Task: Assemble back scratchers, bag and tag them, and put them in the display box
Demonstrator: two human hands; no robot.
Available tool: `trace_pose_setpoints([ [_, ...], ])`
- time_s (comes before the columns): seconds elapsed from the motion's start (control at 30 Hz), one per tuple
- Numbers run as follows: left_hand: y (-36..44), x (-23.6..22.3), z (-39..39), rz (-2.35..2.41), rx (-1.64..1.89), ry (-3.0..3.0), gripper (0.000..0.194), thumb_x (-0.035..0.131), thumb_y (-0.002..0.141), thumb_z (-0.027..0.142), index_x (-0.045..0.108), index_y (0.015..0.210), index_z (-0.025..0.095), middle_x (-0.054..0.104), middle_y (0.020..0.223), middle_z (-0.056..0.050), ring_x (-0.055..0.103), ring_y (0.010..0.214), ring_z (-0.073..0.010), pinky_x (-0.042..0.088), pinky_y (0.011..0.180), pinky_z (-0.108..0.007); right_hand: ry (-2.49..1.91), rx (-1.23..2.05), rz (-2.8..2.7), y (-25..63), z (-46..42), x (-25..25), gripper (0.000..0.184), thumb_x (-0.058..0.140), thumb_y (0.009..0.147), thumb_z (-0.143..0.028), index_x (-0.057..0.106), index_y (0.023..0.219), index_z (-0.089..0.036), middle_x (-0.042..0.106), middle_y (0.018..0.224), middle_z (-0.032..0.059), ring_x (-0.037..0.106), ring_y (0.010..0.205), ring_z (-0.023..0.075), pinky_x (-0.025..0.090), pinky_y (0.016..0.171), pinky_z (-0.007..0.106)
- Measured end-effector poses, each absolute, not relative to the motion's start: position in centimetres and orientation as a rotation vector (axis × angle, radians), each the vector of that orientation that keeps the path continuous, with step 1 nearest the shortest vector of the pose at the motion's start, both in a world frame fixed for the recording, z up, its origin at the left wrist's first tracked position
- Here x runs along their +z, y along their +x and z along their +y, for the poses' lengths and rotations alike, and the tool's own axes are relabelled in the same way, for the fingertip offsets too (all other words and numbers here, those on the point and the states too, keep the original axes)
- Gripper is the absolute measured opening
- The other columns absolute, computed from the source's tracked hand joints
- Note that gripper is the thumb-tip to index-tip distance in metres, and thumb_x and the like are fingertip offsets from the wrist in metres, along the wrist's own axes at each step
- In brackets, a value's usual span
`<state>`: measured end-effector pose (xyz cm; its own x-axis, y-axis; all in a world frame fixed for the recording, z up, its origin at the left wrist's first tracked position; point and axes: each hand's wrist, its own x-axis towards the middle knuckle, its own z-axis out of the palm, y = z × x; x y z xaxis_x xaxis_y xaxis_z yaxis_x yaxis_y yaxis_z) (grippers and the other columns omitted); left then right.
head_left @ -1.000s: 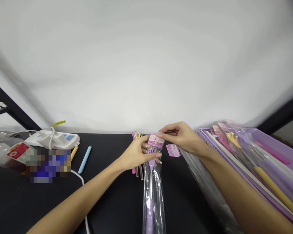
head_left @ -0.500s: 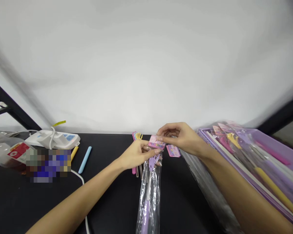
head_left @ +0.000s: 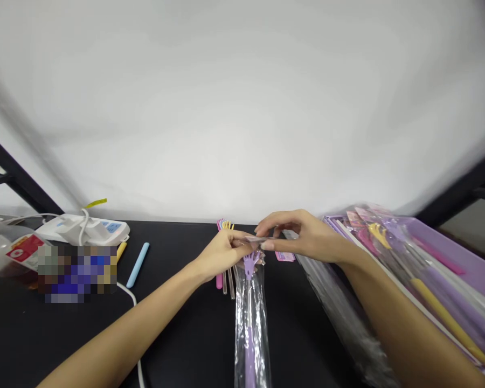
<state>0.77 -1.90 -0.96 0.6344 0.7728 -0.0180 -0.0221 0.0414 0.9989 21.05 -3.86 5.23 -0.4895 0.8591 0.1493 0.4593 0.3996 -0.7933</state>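
A purple back scratcher (head_left: 249, 345) with a hand-shaped head lies inside a long clear plastic bag (head_left: 262, 323). My left hand (head_left: 224, 253) pinches the bag's top end together with a small pink card (head_left: 257, 238), which is tilted so that only its thin side shows. From the other side, the thumb and fingertips of my right hand (head_left: 297, 234) are closed on the card's right end. Behind my left hand stick out several unbagged back scratchers (head_left: 225, 280) with pink, blue and yellow parts. More pink cards (head_left: 285, 257) rest beneath my right hand.
On the right, a purple bin (head_left: 448, 242) holds several bagged back scratchers, with empty-looking clear bags (head_left: 339, 307) beside it. To the left are a blue stick (head_left: 138, 265), a yellow stick (head_left: 122, 251), a white power strip (head_left: 117, 230), its cable and a clear bottle (head_left: 4, 250).
The pink card has gone from face-up to nearly edge-on between my hands. The bagged back scratcher's lower end has swung slightly right, and my right hand has dropped a little.
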Motion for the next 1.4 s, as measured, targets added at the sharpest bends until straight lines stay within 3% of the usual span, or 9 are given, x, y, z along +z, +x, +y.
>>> trace_pose_setpoints([
  [0.4,0.6,-0.9,-1.6,0.664,0.73,1.552,0.033,0.061,0.087,0.045,0.073,0.097,0.016,0.074,0.084,-0.008,0.067,0.072,-0.0172,0.052,0.07,-0.03,-1.359,0.586,-2.011,20.2,-3.2,4.6,0.021,0.068,0.079,-0.039,0.071,0.084,-0.019,0.071,0.081,0.0041,0.061,0.073,0.0178,0.048,0.067,0.032],
  [0.6,0.6,-0.3,-1.3,0.82,0.918,1.587,0.037,0.062,0.085,0.047,0.073,0.094,0.013,0.073,0.078,-0.007,0.063,0.062,-0.015,0.046,0.057,-0.024,-1.488,1.037,-1.726,20.5,-3.0,2.9,0.038,0.068,0.078,-0.052,0.046,0.086,-0.022,0.07,0.074,0.0039,0.067,0.071,0.0195,0.052,0.065,0.033],
  [0.73,1.1,-0.5,-0.8,0.936,1.134,1.386,0.036,0.065,0.084,0.043,0.072,0.1,0.012,0.074,0.084,-0.01,0.068,0.073,-0.0188,0.051,0.063,-0.026,-1.422,1.377,-1.677,20.6,-4.5,2.0,0.042,0.07,0.078,-0.051,0.039,0.084,-0.023,0.071,0.078,0.0049,0.068,0.074,0.0199,0.054,0.065,0.034],
  [0.87,1.7,-1.0,-0.5,0.924,1.239,1.258,0.038,0.068,0.081,0.044,0.071,0.103,0.013,0.075,0.09,-0.01,0.07,0.078,-0.02,0.054,0.072,-0.029,-1.345,1.364,-1.656,20.4,-5.9,1.7,0.042,0.075,0.073,-0.045,0.042,0.086,-0.023,0.064,0.069,-0.0019,0.06,0.064,0.0148,0.05,0.061,0.03],
  [1.1,4.5,0.1,-0.6,0.859,1.23,1.216,0.043,0.071,0.079,0.046,0.069,0.104,0.011,0.073,0.093,-0.011,0.069,0.082,-0.0208,0.056,0.076,-0.032,-1.327,1.297,-1.644,21.9,-7.3,1.9,0.036,0.076,0.071,-0.036,0.045,0.084,-0.024,0.058,0.062,-0.0061,0.05,0.055,0.0108,0.04,0.055,0.026],
  [1.2,6.5,1.3,-0.9,0.728,1.105,1.238,0.049,0.069,0.082,0.046,0.062,0.118,0.014,0.071,0.102,-0.013,0.068,0.094,-0.0233,0.056,0.082,-0.035,-1.401,1.213,-1.575,23.6,-8.4,3.1,0.028,0.072,0.073,-0.031,0.048,0.085,-0.023,0.063,0.064,-0.0044,0.049,0.055,0.0108,0.035,0.053,0.025],
  [1.33,9.5,2.1,-1.8,0.708,0.951,1.268,0.066,0.059,0.088,0.05,0.037,0.143,0.022,0.061,0.127,-0.015,0.063,0.11,-0.0249,0.054,0.089,-0.037,-1.546,0.988,-1.469,28.0,-9.5,6.1,0.029,0.071,0.072,-0.033,0.055,0.094,-0.022,0.068,0.068,-0.0003,0.052,0.055,0.0127,0.034,0.051,0.025],
  [1.4,10.9,2.0,-2.5,0.735,0.873,1.464,0.057,0.055,0.09,0.05,0.043,0.14,0.023,0.06,0.128,-0.013,0.061,0.113,-0.0243,0.052,0.091,-0.036,-1.618,0.81,-1.437,31.2,-9.9,7.4,0.035,0.072,0.072,-0.034,0.058,0.101,-0.022,0.067,0.068,-0.0002,0.054,0.058,0.0137,0.036,0.053,0.026],
])
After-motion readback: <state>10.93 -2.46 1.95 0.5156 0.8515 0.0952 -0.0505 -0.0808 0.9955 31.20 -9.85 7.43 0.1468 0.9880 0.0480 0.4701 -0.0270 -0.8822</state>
